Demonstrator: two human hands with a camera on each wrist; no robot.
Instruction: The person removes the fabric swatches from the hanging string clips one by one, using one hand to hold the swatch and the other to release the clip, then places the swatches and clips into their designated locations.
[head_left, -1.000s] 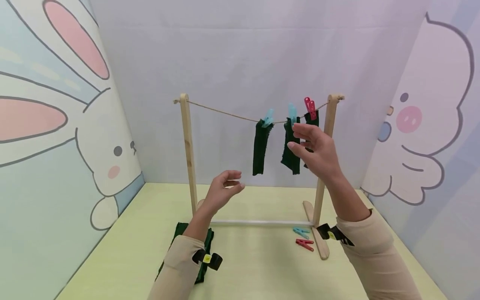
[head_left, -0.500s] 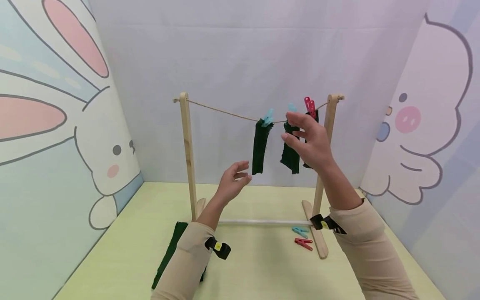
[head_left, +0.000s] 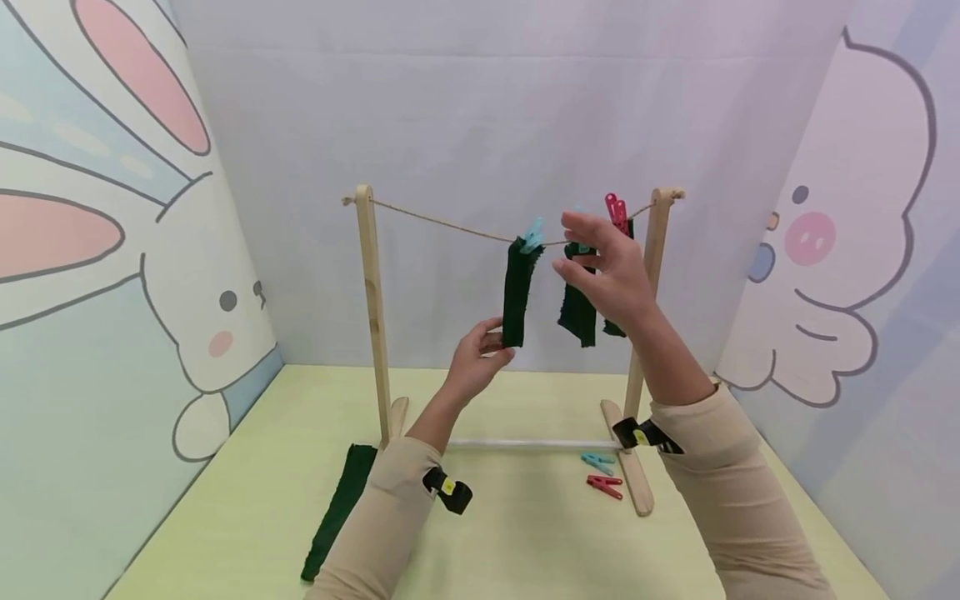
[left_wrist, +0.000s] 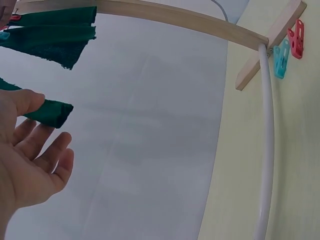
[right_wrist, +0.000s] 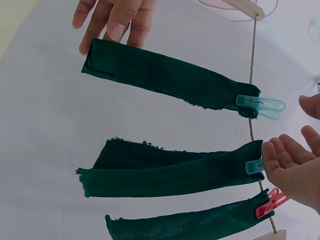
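Where frayed cloth (right_wrist: pixel 160 75) hangs from twine (right_wrist: pixel 253 52), left fingers (left_wrist: pixel 55 151) curve at its end.

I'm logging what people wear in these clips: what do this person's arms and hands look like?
The left sleeve and right sleeve are plain beige, stopping short of the left hand and right hand, both ungloved. Near each sleeve's end sits a black fitting with a small yellow patch.

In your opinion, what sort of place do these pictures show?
Probably a staged booth, perhaps for filming: a pale backdrop closes the back, a cartoon rabbit decorates a side wall, and a small clothesline frame stands on a pale yellow surface.
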